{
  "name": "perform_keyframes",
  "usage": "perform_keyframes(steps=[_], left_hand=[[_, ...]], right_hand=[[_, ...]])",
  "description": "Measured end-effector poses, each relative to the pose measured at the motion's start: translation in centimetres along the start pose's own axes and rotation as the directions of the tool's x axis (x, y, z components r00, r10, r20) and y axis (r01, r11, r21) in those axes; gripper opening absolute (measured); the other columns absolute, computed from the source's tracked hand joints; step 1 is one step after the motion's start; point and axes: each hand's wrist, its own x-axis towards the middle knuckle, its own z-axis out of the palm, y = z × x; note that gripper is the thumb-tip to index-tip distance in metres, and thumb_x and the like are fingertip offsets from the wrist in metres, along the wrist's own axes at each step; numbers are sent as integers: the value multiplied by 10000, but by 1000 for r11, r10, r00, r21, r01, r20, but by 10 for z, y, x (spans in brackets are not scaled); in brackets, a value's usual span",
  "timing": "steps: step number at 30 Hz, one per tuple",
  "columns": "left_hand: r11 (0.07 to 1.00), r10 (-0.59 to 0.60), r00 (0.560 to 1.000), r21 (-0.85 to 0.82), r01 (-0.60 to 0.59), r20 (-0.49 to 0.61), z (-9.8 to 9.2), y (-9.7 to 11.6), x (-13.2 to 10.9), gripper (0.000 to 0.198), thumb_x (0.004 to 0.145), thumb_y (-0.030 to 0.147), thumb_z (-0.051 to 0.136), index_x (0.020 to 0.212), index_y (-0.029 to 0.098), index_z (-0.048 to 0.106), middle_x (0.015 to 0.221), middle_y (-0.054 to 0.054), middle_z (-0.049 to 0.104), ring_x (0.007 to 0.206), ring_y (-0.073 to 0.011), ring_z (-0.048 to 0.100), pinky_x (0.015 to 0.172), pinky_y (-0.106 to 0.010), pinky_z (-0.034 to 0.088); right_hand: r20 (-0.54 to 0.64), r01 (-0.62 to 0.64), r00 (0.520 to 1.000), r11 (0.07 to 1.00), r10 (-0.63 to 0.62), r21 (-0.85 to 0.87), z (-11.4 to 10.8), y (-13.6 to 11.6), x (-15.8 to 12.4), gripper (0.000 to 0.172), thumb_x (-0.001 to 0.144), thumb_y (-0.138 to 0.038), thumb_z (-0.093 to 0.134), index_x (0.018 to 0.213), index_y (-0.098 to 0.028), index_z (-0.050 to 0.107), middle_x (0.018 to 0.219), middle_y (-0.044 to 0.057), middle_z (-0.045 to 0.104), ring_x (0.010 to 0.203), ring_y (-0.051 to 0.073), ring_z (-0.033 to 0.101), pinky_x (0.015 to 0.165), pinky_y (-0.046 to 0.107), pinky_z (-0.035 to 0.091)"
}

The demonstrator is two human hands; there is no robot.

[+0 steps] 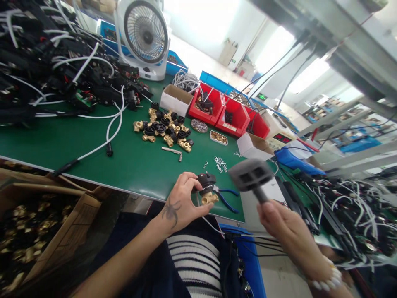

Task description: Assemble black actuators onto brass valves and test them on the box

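My left hand grips a brass valve body topped by a black round housing, close to the front edge of the green bench. Raised to the right of it, my right hand is closed around the handle of a grey mallet. The mallet's wide head has two recesses in its side and is a little blurred. Blue-handled pliers lie just right of the valve. Behind my left hand, several small metal clips and a silver hex key-like tool rest on the bench.
Brass valve fittings with black caps are heaped mid-bench. Red bins, a small tray and a white fan stand behind. Black cabled units pile up at left; a cardboard box of brass parts stands lower left.
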Motion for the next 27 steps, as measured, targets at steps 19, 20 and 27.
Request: perform_keyframes(steps=[19, 20, 27], left_hand=[[1000, -5, 1000, 5, 5, -8, 2, 2, 0, 334, 629, 205, 795, 831, 191, 530, 1082, -86, 549, 1060, -251, 551, 909, -408, 508], [1000, -3, 1000, 7, 3, -11, 3, 2, -1, 336, 627, 201, 796, 831, 192, 529, 1082, -83, 550, 1058, -249, 552, 913, -405, 506], [1000, 6, 1000, 22, -5, -28, 6, 3, -2, 342, 613, 190, 792, 824, 198, 523, 1079, -81, 549, 1065, -250, 549, 924, -406, 498]], right_hand=[[70, 86, 995, 979, -74, -186, 7, 4, -2, 513, 887, -662, 420, 602, -237, 455, 445, -36, 429, 395, 128, 381, 419, 262, 268], [32, 75, 997, 983, -70, -168, 5, 3, -2, 510, 898, -655, 405, 611, -236, 458, 454, -38, 428, 399, 126, 382, 418, 259, 274], [-16, 54, 998, 982, -58, -179, 5, 2, -2, 500, 912, -639, 372, 629, -240, 472, 459, -24, 463, 400, 142, 422, 419, 266, 288]])
